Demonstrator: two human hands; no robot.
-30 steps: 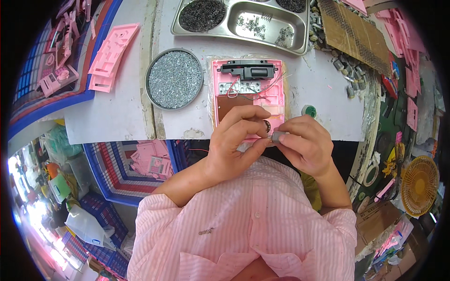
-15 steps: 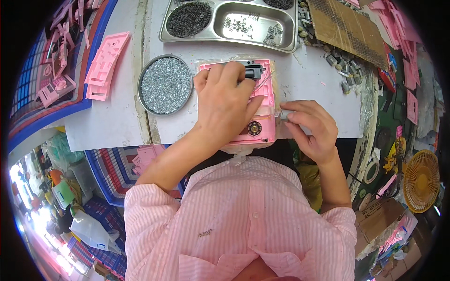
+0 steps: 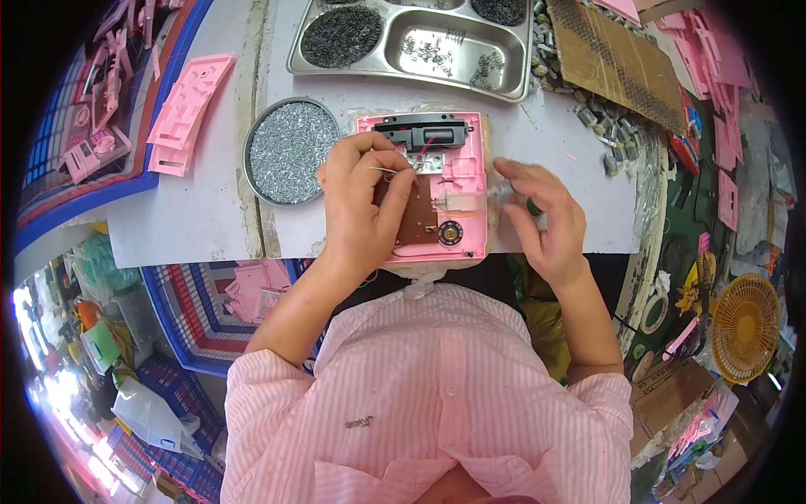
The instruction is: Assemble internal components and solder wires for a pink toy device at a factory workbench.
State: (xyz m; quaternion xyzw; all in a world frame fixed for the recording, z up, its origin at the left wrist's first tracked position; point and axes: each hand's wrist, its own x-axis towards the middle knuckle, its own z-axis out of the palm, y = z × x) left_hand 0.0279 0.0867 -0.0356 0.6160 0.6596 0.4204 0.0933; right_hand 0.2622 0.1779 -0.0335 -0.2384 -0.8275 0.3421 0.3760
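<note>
On the table in front of me lies an open pink plastic housing. Inside it sit a brown circuit board, a black mechanism, a small metal plate and a round black part with a brass centre. My left hand is over the housing's left side, thumb and fingers closed in a pinch on thin wires. Just off the right edge, my right hand holds a small silvery motor between thumb and fingers; it is smeared by motion.
Left of the housing stands a round tin of small silvery screws. A compartmented metal tray with small dark parts is behind. Several small motors lie by a cardboard sheet. Pink panels rest beside a blue-rimmed basket.
My left hand has moved left and down from the black mechanism, uncovering it and the circuit board, and now pinches wires. My right hand has shifted slightly left and up with the motor.
</note>
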